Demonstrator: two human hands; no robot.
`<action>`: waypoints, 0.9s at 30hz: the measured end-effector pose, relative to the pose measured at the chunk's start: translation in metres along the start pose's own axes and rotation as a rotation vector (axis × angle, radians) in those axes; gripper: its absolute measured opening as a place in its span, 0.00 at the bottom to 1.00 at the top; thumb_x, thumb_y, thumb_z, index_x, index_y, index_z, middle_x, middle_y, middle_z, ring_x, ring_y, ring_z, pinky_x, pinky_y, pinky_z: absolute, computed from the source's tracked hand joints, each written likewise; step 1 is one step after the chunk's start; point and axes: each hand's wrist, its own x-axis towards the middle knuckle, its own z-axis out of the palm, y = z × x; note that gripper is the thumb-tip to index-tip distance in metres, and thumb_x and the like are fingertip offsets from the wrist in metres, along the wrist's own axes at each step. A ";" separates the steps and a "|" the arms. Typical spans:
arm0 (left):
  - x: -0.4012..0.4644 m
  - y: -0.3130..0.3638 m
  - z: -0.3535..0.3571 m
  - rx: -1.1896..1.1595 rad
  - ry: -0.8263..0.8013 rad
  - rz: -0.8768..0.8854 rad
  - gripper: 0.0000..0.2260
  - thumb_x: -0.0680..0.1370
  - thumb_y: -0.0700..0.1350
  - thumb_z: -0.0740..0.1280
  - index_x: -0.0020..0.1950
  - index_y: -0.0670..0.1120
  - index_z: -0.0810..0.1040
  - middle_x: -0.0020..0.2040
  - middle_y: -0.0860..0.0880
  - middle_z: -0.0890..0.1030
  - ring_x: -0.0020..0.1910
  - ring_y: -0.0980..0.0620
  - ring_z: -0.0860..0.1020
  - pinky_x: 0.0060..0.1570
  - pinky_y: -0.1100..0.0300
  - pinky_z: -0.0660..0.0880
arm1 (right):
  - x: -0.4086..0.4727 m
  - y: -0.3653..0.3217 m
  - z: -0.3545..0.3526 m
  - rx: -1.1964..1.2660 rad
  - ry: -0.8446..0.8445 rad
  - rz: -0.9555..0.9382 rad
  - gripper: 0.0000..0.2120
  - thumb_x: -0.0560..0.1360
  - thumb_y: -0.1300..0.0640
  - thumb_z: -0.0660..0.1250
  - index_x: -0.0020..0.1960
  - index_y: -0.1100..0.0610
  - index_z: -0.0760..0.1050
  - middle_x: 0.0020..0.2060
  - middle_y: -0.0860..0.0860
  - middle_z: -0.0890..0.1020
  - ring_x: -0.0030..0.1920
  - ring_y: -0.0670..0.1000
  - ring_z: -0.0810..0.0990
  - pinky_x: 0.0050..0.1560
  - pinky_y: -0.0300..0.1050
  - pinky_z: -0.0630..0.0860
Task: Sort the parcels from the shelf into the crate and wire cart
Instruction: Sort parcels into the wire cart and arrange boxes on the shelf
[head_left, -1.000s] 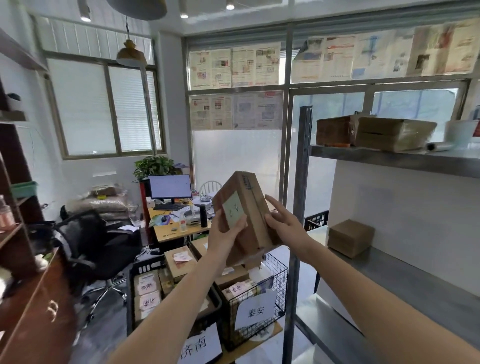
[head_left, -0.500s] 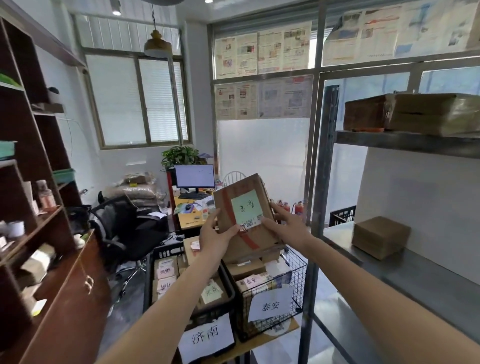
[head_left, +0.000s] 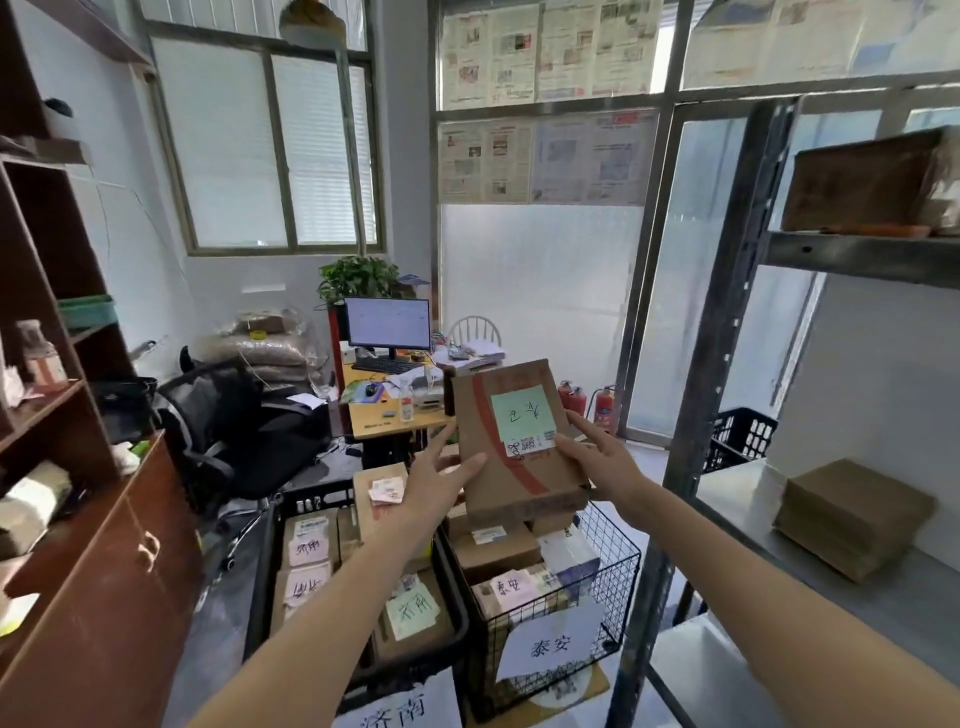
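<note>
A flat cardboard parcel (head_left: 519, 457) with red tape and a green handwritten note is held up between both hands, its labelled face toward me. My left hand (head_left: 434, 486) holds its left edge, thumb on the front and fingers behind. My right hand (head_left: 605, 462) holds the right edge, thumb by the white sticker. The parcel hangs above the wire cart (head_left: 615, 566), which carries several boxes and a white paper sign. To the left of it stands the black crate (head_left: 260, 566), filled with parcels bearing pink and green notes.
The metal shelf (head_left: 748, 514) at right holds one brown box (head_left: 852, 514); its upper level has another box (head_left: 872, 182). A shelf post (head_left: 691, 467) stands just right of my right hand. A wooden cabinet (head_left: 104, 571), an office chair and a desk lie left and behind.
The parcel has turned so its green note faces me and has come lower, over the wire cart. My view has swung left and down; both hands kept hold.
</note>
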 end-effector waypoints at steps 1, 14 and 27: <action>0.014 -0.006 0.000 -0.004 -0.015 -0.009 0.32 0.76 0.49 0.76 0.76 0.61 0.66 0.61 0.48 0.81 0.61 0.49 0.80 0.57 0.49 0.81 | 0.015 0.006 0.000 0.001 0.001 0.019 0.19 0.82 0.51 0.67 0.69 0.37 0.68 0.50 0.50 0.84 0.47 0.47 0.84 0.39 0.46 0.83; 0.127 -0.098 0.011 0.038 -0.071 -0.138 0.29 0.75 0.56 0.76 0.73 0.64 0.68 0.63 0.48 0.80 0.60 0.50 0.81 0.53 0.54 0.82 | 0.144 0.097 -0.004 -0.018 -0.006 0.223 0.24 0.81 0.48 0.68 0.74 0.37 0.67 0.58 0.50 0.84 0.51 0.50 0.86 0.44 0.49 0.85; 0.132 -0.195 -0.007 0.755 -0.055 -0.186 0.24 0.80 0.57 0.68 0.75 0.57 0.70 0.72 0.53 0.74 0.71 0.51 0.71 0.68 0.51 0.71 | 0.172 0.228 -0.023 -0.027 -0.213 0.378 0.25 0.82 0.59 0.67 0.76 0.47 0.66 0.52 0.49 0.87 0.49 0.48 0.86 0.43 0.43 0.83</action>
